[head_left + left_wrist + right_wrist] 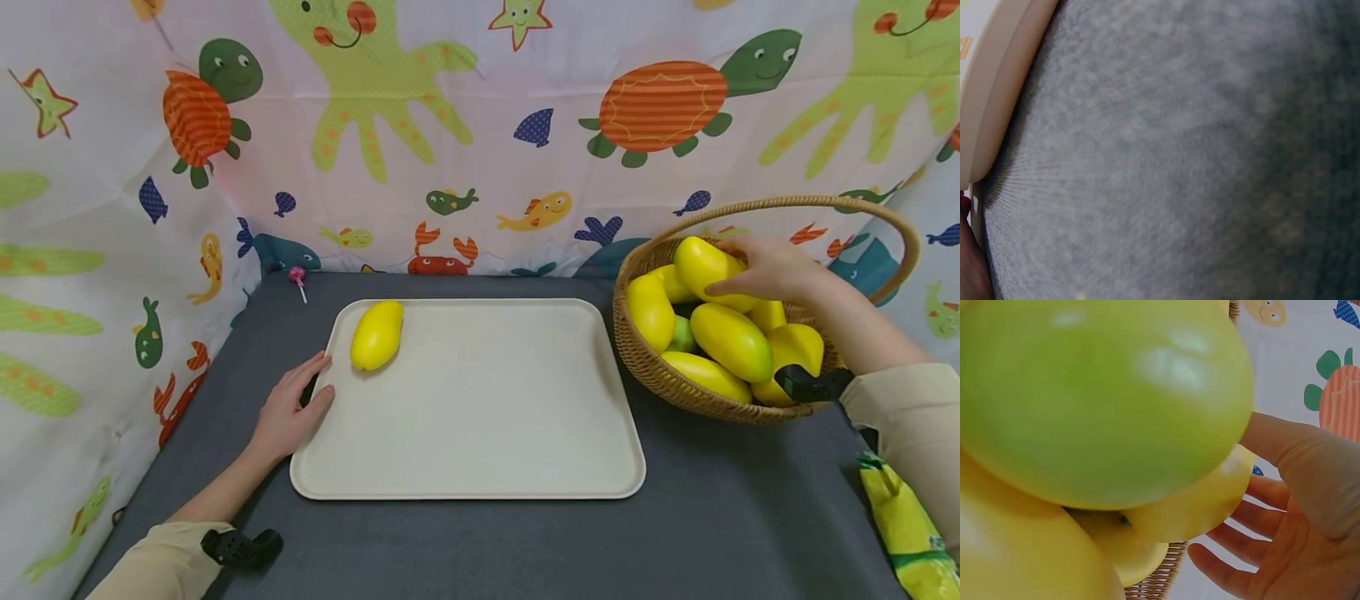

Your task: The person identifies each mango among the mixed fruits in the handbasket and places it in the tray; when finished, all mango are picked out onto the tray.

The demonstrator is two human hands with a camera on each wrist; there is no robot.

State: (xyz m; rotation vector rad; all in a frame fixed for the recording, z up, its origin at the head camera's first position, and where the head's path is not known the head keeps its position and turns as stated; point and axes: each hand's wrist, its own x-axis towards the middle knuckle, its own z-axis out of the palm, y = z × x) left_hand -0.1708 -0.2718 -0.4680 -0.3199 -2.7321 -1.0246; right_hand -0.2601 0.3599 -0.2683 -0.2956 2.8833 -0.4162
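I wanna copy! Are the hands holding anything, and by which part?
The right hand holds the top yellow fruit by its right end. The left hand only touches the left edge of the tray.

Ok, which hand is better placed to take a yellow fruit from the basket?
Likely the right hand: it is at the uppermost fruit in the basket, while the left hand is at the left edge of the tray, away from the basket.

The head view is looking forward and down over the bench point(465, 550); close-up wrist views are sharing its tray point(1010, 69) edge (left), mangoes point(1104, 400) (right).
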